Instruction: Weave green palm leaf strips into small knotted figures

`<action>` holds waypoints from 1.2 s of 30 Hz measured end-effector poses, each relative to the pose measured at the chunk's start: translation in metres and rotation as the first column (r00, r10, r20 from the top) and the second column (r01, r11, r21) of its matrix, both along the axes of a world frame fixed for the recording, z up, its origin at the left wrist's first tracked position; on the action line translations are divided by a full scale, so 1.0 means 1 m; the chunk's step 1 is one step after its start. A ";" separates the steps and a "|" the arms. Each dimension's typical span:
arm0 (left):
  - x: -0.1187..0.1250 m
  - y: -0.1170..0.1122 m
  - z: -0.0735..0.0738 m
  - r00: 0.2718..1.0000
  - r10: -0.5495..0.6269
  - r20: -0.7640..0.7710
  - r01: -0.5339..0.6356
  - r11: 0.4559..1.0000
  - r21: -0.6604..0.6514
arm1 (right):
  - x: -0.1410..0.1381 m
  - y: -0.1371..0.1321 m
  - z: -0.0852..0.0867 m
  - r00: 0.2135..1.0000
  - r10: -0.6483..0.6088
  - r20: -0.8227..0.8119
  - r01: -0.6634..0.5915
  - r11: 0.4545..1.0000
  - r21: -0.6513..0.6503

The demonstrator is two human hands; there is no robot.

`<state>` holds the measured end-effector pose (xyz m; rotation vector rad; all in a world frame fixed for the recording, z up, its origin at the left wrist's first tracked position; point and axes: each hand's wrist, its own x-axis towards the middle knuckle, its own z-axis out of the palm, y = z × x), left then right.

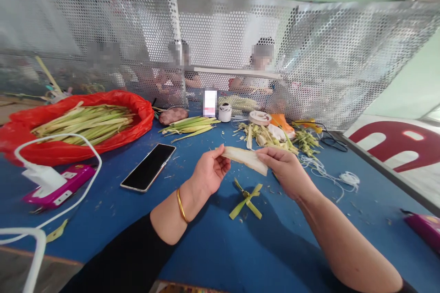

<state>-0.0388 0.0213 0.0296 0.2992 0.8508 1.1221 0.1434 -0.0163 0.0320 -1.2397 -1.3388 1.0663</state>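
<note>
Your L hand & R hand each pinch an end of the pale leaf strip, held above the blue surface, w/ the green leaf cross lying nearer you. Maroon print far R: can't read it.

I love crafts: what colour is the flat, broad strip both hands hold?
The flat, broad strip is pale cream, seen in the head view.

A blue table. Left: red plastic bag, phone, purple power strip. Near the middle: a cross of green leaves. Far side: green leaves in a pile. Right: white string.
</note>
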 end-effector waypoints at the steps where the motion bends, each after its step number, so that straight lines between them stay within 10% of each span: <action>1: -0.001 0.001 0.000 1.000 0.003 0.004 -0.003 1.000 0.000 | 0.001 0.000 0.000 0.999 0.005 -0.036 -0.005 1.000 0.013; 8: -0.004 0.002 0.002 1.000 -0.008 0.016 0.009 1.000 -0.015 | 0.002 0.001 -0.005 0.999 -0.034 0.033 0.024 0.966 0.256; 16: -0.006 0.005 -0.003 1.000 -0.003 0.024 0.003 1.000 -0.021 | 0.002 -0.002 0.000 0.950 0.117 0.291 -0.231 0.889 0.396; 28: -0.001 -0.001 0.000 0.999 -0.026 -0.027 0.028 0.996 0.081 | -0.008 0.002 -0.005 0.973 -0.193 0.124 0.114 0.877 0.467; 36: -0.004 -0.004 0.003 0.848 0.173 -0.501 0.030 0.928 0.372 | -0.008 0.001 -0.004 0.960 -0.257 0.114 0.176 0.864 0.472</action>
